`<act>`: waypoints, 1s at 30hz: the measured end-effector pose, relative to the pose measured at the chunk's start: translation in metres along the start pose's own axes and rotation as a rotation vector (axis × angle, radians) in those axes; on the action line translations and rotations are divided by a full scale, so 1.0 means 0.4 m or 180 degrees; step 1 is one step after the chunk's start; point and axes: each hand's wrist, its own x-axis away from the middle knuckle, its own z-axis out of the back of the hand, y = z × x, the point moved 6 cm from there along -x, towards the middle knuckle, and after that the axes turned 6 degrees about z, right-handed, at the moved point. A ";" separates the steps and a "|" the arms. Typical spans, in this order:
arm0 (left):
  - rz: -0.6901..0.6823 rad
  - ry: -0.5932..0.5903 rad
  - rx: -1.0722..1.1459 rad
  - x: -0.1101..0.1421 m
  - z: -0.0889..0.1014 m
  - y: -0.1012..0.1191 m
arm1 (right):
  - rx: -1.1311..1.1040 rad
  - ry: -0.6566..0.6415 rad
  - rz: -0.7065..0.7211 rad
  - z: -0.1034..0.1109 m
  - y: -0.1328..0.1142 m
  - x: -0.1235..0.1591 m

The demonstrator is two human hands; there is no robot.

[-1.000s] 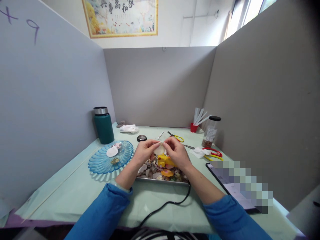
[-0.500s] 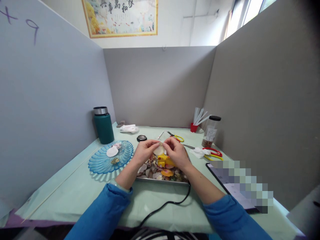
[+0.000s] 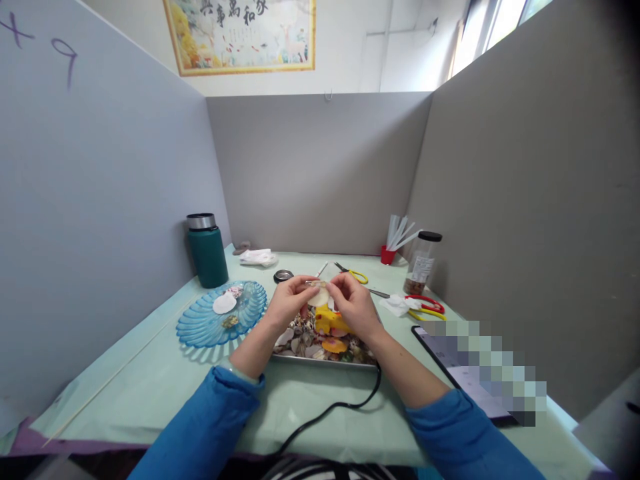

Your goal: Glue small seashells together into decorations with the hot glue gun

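Above the metal tray (image 3: 325,362), a pale, flat seashell (image 3: 319,299) is pinched between the fingertips of both hands. My left hand (image 3: 289,301) is closed on its left side, thumb in front. On the other side, my right hand (image 3: 354,303) pinches it the same way. Along the shell's top edge, between the fingertips, there is a small light piece too small to name. Just below lies a yellow glue gun (image 3: 326,323) on the heap of shells (image 3: 300,343), partly behind my right hand. An orange shell (image 3: 334,345) sits close to it.
To the left are a blue glass plate (image 3: 195,327) with several shells and a green bottle (image 3: 207,257). Scissors (image 3: 357,275), red-and-yellow-handled scissors (image 3: 433,310), a jar (image 3: 421,263) and a tablet (image 3: 465,380) are on the right. A black cord (image 3: 335,405) crosses in front.
The shell has tipped a little between my fingers, and the small light piece at its top edge shows more. My left fingers have shifted slightly upward. The things around stay put.
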 end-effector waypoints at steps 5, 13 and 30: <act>0.0012 0.0114 0.0077 -0.004 0.008 -0.002 | 0.0057 -0.0029 0.0099 -0.001 -0.001 0.002; -0.0027 0.0014 0.0238 -0.004 0.007 0.000 | 0.0284 -0.0091 0.0171 -0.001 -0.008 -0.002; -0.0104 0.0725 0.0497 -0.019 0.061 -0.017 | 0.1804 -0.2117 0.0013 0.022 0.040 0.011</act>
